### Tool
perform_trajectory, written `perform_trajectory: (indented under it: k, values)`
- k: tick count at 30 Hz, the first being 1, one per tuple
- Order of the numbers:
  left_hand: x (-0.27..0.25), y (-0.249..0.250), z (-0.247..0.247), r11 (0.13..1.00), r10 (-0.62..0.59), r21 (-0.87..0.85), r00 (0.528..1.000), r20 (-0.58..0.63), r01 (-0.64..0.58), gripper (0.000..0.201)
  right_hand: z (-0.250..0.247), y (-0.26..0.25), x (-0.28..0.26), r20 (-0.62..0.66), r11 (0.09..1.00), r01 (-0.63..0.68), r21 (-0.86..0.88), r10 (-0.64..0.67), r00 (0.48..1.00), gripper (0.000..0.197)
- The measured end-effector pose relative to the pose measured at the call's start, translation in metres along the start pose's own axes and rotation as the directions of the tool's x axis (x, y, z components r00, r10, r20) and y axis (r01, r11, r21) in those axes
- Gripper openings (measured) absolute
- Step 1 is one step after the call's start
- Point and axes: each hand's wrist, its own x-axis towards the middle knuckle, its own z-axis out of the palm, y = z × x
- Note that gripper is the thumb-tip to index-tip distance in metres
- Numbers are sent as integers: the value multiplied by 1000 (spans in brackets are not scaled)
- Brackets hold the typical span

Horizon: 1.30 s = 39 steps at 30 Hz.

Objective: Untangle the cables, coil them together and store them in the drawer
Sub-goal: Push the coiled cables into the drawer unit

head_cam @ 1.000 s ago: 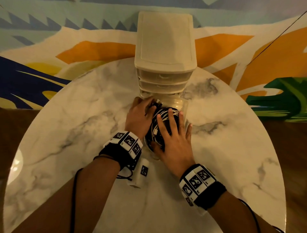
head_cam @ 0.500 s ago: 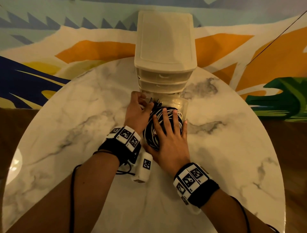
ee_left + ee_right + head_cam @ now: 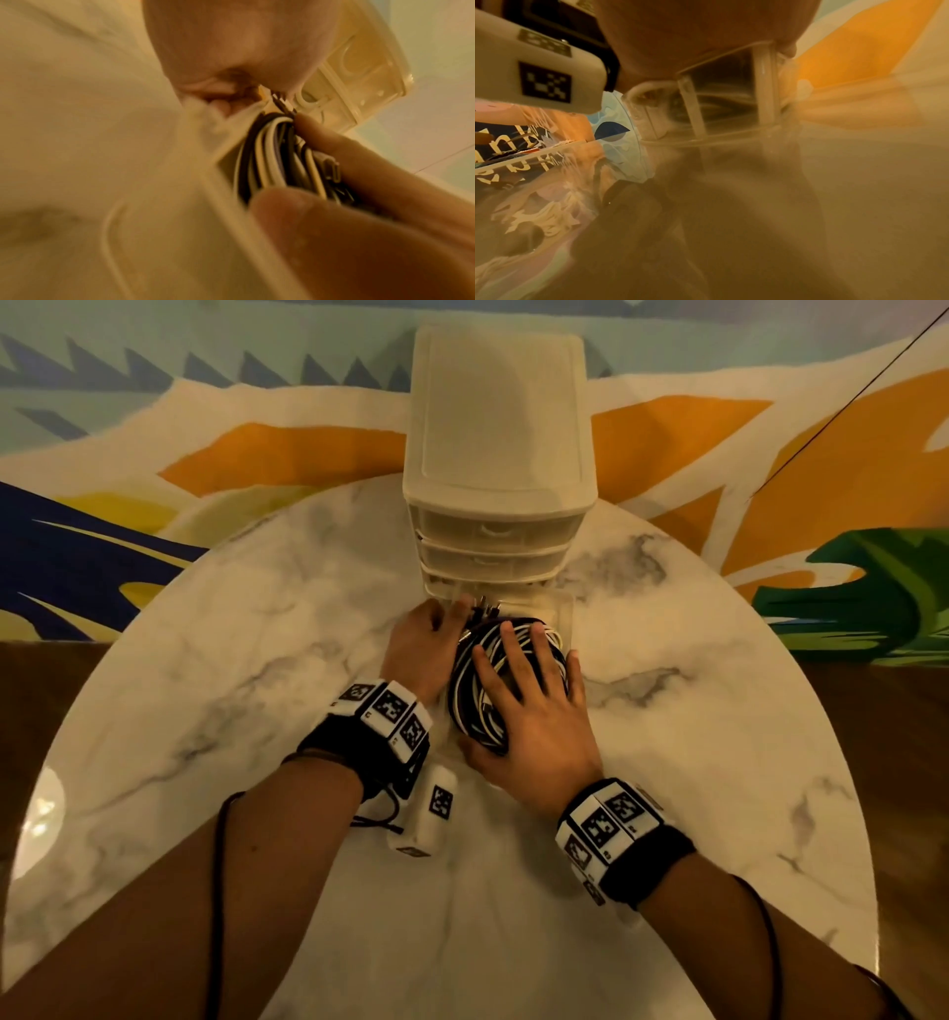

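A coil of black and white cables point(image 3: 475, 701) lies in the pulled-out bottom drawer point(image 3: 564, 614) of a cream drawer unit point(image 3: 500, 428). My right hand point(image 3: 531, 695) rests flat on the coil with straight, spread fingers, thumb at its near edge. My left hand point(image 3: 426, 642) sits at the drawer's left side, fingers curled around the cable plugs point(image 3: 482, 611) at the back left corner. The left wrist view shows the cables point(image 3: 267, 154) against the drawer wall point(image 3: 226, 203), with the right hand's fingers point(image 3: 359, 162) on them. The right wrist view shows only the drawer's clear front point(image 3: 765, 91).
The unit stands at the far middle of a round marble table point(image 3: 257, 660). Its two upper drawers point(image 3: 493, 534) are closed. A painted wall rises behind the table. A white tagged wrist device point(image 3: 429, 809) hangs under my left wrist.
Both hands have shifted slightly forward toward the unit. The coil has sunk lower into the drawer under my right palm, and my left fingers have moved to the plugs at the back corner.
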Motion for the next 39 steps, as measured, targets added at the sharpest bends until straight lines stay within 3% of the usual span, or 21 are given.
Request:
perform_trajectory:
  k: [4,7,13,17,21,26,31,39]
  values:
    - [1,5,-1,990,-49,133,998,50,42,47,1,0,1,-1,1000,5,7,-5,1000,84]
    - [3,12,-3,961,-12,277,997,71,-8,50,0,-1,0,-10,1000,5,12,-5,1000,84]
    - [1,22,-4,811,25,584,1000,8,-25,66,3,-1,1,-31,1000,-2,9,3,1000,82]
    - [-3,30,-6,715,118,696,993,-17,-73,62,4,-1,1,-33,1000,1,11,-1,999,84]
    - [-7,25,-6,713,170,692,985,-21,-109,56,5,0,1,-32,1000,-3,4,3,999,88]
    - [-7,24,-4,741,129,664,992,4,-99,72,5,-1,1,-30,1000,-6,13,6,1000,86]
    - [6,19,-7,800,37,600,999,0,-30,53,4,-1,1,-31,1000,-7,7,7,1000,83]
    - [16,7,-7,963,-28,268,990,137,-10,44,3,-2,1,-31,1000,-6,-1,6,999,84]
